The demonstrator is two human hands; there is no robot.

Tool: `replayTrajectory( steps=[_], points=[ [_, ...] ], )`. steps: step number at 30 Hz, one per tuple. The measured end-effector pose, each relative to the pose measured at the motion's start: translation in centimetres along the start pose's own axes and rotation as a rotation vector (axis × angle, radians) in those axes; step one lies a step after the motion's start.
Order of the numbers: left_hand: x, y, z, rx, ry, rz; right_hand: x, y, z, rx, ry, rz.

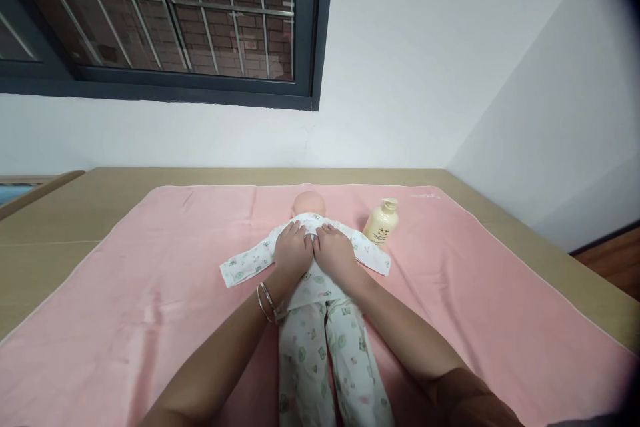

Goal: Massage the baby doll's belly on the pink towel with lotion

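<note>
A baby doll (309, 203) lies stretched out on a pink mat (190, 320), its smooth head pointing away from me. It wears a white printed long-sleeved top (316, 285) and matching trousers (305, 353), with both sleeves spread to the sides. My left hand (293, 249) rests flat on the upper part of the top, fingers laid out over the cloth. Beside it, almost touching at the thumbs, my right hand (334, 250) lies flat in the same way. Neither hand grips anything visible. Whether the doll is face up or face down I cannot tell.
A pale yellow bottle (383, 221) stands on the mat by the doll's right-hand sleeve. The mat covers a wooden surface (120, 187) that meets a white wall (390, 80). A dark-framed barred window (315, 27) is above. Bangles (266, 301) circle my left wrist.
</note>
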State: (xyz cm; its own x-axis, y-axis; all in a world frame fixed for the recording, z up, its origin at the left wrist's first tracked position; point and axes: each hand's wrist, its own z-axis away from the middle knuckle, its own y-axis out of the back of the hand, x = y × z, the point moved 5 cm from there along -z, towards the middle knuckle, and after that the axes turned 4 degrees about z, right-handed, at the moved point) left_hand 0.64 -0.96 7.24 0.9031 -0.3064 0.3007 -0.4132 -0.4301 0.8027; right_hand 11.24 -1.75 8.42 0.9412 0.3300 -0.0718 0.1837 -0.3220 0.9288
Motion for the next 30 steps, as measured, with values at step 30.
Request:
replayTrajectory(
  steps=[30],
  points=[
    [1.3,-0.3,0.9,0.114,-0.179,-0.068,2.7,-2.2,-1.1,-0.017,-0.025,-0.34]
  ],
)
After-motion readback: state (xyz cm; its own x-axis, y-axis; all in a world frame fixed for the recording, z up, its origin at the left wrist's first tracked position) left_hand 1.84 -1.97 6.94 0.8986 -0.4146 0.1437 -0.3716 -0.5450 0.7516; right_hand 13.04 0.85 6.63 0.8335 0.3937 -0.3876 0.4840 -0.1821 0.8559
